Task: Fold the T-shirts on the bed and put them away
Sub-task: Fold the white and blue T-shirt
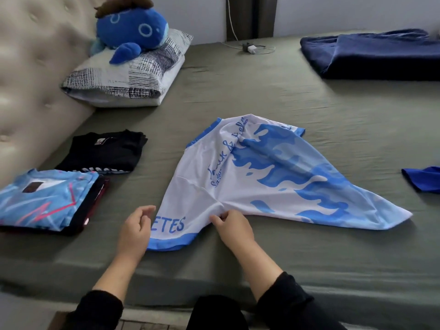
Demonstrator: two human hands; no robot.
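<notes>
A white T-shirt with blue flame print (257, 177) lies rumpled on the olive bed sheet (309, 103), its blue-trimmed hem near the front edge. My right hand (232, 226) pinches a fold of its white fabric near the hem. My left hand (137, 228) hovers at the shirt's left edge with fingers loosely curled, holding nothing. To the left sit a folded light-blue patterned shirt (45, 201) on top of dark folded ones, and a folded black shirt (107, 151) behind it. A blue garment (423, 178) shows at the right edge.
A patterned pillow (123, 77) with a blue plush toy (131, 27) lies by the padded headboard (31, 91). A folded navy blanket (371, 53) sits at the back right. A charger and cable (250, 47) rest near the wall.
</notes>
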